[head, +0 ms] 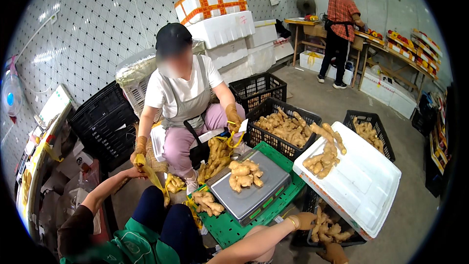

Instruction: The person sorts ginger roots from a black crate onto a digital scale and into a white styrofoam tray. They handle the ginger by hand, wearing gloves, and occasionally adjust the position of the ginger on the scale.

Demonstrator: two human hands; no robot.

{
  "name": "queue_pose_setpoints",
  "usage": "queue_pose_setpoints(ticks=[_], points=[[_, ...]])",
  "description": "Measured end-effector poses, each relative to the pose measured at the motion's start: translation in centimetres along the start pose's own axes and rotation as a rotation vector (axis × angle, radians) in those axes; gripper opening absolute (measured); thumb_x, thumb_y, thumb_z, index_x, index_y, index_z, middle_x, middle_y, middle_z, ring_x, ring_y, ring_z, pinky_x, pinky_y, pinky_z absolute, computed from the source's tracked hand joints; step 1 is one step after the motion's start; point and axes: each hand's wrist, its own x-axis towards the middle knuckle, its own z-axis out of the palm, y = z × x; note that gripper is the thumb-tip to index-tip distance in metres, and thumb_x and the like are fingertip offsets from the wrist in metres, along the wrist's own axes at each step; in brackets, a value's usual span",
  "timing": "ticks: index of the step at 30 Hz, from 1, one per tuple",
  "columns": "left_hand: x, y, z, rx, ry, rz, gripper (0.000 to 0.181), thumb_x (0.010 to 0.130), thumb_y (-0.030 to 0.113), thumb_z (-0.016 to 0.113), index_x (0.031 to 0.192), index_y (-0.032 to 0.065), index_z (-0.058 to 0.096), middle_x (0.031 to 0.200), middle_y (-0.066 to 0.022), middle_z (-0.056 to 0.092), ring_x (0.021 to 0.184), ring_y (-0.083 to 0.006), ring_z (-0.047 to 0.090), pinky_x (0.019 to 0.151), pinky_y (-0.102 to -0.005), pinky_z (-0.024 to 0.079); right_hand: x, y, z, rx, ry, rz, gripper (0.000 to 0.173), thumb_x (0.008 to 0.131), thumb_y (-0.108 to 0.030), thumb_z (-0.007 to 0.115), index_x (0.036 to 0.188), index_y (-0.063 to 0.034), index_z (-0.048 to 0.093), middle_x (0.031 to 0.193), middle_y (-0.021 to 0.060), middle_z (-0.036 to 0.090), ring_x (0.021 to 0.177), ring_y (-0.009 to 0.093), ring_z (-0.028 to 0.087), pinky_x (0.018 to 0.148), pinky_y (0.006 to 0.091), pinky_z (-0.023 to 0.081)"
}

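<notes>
My left hand (306, 221), in a brown glove with a bracelet at the wrist, is at the near left edge of a black plastic crate (357, 242). Its fingertips meet ginger roots (329, 227) lying inside; whether they grip is unclear. Lower down, my right hand (333, 253), also gloved, is at the crate's near side and partly cut off by the frame. A white foam box (361, 168) rests tilted over the crate, with ginger pieces (324, 159) on it. To the left, a digital scale (234, 194) bears a ginger root (244, 174).
A green plastic platform (223, 229) supports the scale and loose ginger (208, 203). Across sits a co-worker (187, 95) with yellow mesh; another, in a green apron (135, 240), is close at my left. Crates of ginger (284, 128) stand beyond. A third person (339, 33) stands at a far table.
</notes>
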Motion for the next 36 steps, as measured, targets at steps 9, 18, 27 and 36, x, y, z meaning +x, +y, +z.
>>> queue_pose_setpoints(ticks=[9,18,27,36], points=[[-0.3,0.6,-0.3,0.006,0.009,0.009,0.034,0.083,0.03,0.06,0.103,0.0021,0.059,0.094,-0.0209,0.063,0.091,-0.0391,0.059,0.08,-0.0455,0.046,0.5,0.3,0.1,-0.031,0.024,-0.056,0.066,0.076,-0.023,0.068,0.136,-0.011,0.042,0.108,0.0222,0.062,0.096,0.04,0.059,0.081,0.045,0.047],[-0.2,1.2,-0.6,0.004,-0.03,-0.074,0.03,0.079,0.026,0.061,0.1,0.0045,0.062,0.1,-0.0175,0.064,0.097,-0.0359,0.06,0.085,-0.0438,0.046,0.9,1.2,0.1,0.026,-0.056,-0.053,0.077,0.072,-0.034,0.071,0.139,-0.0136,0.039,0.11,0.0158,0.065,0.101,0.037,0.06,0.086,0.0426,0.047],[-0.1,1.1,-0.6,0.025,-0.038,-0.061,0.03,0.08,0.026,0.06,0.101,0.0038,0.061,0.1,-0.0185,0.063,0.097,-0.0363,0.06,0.084,-0.0438,0.046,1.3,2.5,1.2,-0.032,-0.047,-0.068,0.081,0.072,-0.033,0.072,0.142,-0.0158,0.036,0.114,0.0128,0.064,0.108,0.034,0.057,0.092,0.0402,0.044],[-0.2,0.8,-0.7,0.02,-0.048,-0.044,0.037,0.083,0.028,0.06,0.109,0.002,0.058,0.1,-0.0233,0.062,0.095,-0.0399,0.058,0.082,-0.0462,0.045,1.3,2.6,1.2,-0.044,-0.06,-0.087,0.081,0.073,-0.035,0.071,0.142,-0.0146,0.035,0.112,0.0137,0.064,0.105,0.035,0.058,0.09,0.0406,0.045]])
